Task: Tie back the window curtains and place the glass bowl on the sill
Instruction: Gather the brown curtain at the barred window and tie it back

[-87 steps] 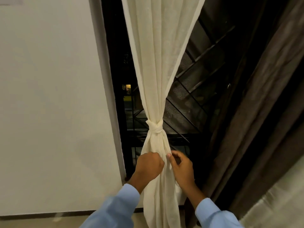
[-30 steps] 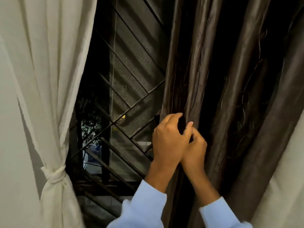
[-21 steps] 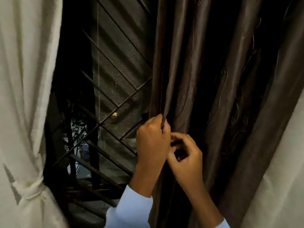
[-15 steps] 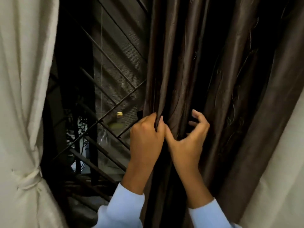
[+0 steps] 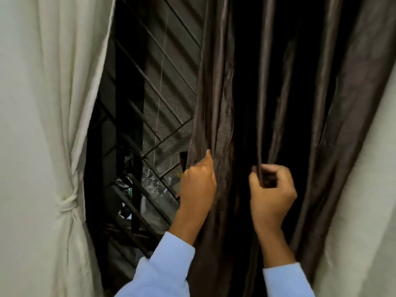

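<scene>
A dark brown satin curtain point(image 5: 304, 103) hangs in folds over the right half of the window. My left hand point(image 5: 198, 185) grips its left edge, fingers curled round a fold. My right hand point(image 5: 271, 191) grips another fold farther right, thumb and fingers closed round it. The two hands are about a hand's width apart. On the left hangs a cream curtain point(image 5: 53, 103), bound with a knot point(image 5: 68, 203) of its own cloth. The glass bowl and the sill are out of sight.
Between the two curtains a dark metal window grille point(image 5: 150, 99) with diagonal bars and mesh shows, with foliage outside. A second cream curtain point(image 5: 368, 189) hangs at the far right behind the brown one.
After leaving the knotted cream curtain, my hands took the brown curtain. In the last half second they have moved apart, each holding a separate fold.
</scene>
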A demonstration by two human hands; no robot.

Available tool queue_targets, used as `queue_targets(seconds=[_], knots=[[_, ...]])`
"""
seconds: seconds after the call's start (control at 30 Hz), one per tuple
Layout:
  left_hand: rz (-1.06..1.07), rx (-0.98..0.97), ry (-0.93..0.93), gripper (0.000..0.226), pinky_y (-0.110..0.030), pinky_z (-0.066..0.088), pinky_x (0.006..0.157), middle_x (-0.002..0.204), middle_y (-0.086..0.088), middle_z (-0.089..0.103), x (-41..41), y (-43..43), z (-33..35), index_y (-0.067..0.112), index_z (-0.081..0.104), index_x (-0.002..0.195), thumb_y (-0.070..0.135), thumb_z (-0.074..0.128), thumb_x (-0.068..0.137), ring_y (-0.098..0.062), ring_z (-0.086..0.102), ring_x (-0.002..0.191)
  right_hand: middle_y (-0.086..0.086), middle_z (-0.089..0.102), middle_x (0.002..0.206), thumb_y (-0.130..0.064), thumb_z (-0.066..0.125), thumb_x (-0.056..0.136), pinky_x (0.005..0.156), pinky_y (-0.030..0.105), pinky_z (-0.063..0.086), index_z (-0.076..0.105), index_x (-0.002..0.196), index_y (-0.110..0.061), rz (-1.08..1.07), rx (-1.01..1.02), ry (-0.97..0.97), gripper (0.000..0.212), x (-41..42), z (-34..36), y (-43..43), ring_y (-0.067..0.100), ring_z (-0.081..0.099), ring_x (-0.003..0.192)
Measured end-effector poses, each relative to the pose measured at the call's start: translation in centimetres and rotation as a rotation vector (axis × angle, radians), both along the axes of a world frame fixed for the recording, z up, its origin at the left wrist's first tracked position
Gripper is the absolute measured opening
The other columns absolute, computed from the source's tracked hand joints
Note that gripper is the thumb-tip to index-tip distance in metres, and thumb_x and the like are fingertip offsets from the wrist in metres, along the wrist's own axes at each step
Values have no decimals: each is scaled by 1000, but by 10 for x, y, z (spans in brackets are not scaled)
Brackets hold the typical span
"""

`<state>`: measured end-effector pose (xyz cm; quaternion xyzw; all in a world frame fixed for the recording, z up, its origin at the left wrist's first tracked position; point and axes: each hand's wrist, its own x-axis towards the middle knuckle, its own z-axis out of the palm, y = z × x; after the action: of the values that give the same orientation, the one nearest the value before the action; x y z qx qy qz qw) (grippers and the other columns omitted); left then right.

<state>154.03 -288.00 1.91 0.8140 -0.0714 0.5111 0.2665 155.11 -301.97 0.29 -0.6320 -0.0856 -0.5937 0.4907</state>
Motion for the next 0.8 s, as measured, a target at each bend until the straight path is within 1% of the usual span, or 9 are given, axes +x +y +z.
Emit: queue_targets(seconds=[0.13,0.27,0.37,0.47,0.53,0.6,0.67,0.73,0.8], knots=[[-24,-1,29,30,-39,50,54,75,-19,69,1,-19,1,4,65,111,23,45,97,-37,65,66,2,70,94,5,71,81,79,18,52,76,94,-3,132,-186,-79,16,-8,-21,18,7,66,86],[-142,-10,46,39,-37,45,51,65,-6,62,-8,-25,-3,9,58,86,31,30,100,-24,59,57,3,70,101,8,65,82,84,12,49,76,104,-4,207,-228,-3,28,-2,-22,25,9,66,91],[-206,-45,45,37,-35,41,48,59,0,57,-15,-27,-6,9,54,78,29,32,101,-15,53,50,-1,67,96,5,67,87,73,17,50,76,104,-8,258,-253,56,23,-7,-23,28,7,64,85],[-214,-46,73,40,-37,41,48,56,-2,55,-19,-27,-3,11,51,73,33,30,99,-19,53,50,-6,59,86,7,64,89,60,15,42,75,95,-8,311,-307,77,19,-13,-27,30,3,56,74],[-168,-13,96,40,-34,38,49,59,-5,57,-18,-26,0,10,52,74,33,33,100,-23,55,53,-5,56,85,8,63,87,57,23,45,73,92,-7,322,-368,80,18,-12,-26,30,5,54,71],[-80,36,115,37,-31,33,50,61,-8,58,-14,-21,3,9,53,75,29,37,101,-26,56,55,-7,58,89,2,64,87,60,31,49,72,95,-9,333,-447,141,16,-11,-24,29,7,56,74],[-25,63,134,37,-32,36,50,64,-12,60,-11,-16,5,7,53,74,27,38,101,-30,58,58,-11,64,94,-9,63,88,64,32,54,74,100,-15,297,-462,158,17,-17,-22,25,5,61,79],[7,74,144,37,-38,45,53,67,-15,62,-9,-13,6,6,55,76,27,37,100,-35,59,61,-9,70,97,-10,61,86,72,26,54,77,98,-17,184,-367,9,21,-27,-22,17,9,65,86],[18,68,120,34,-42,48,56,69,-16,63,-11,-15,7,5,57,81,27,38,100,-36,60,63,-2,69,99,-2,67,82,84,20,45,76,96,-16,37,-240,-144,22,-32,-21,10,20,63,91]])
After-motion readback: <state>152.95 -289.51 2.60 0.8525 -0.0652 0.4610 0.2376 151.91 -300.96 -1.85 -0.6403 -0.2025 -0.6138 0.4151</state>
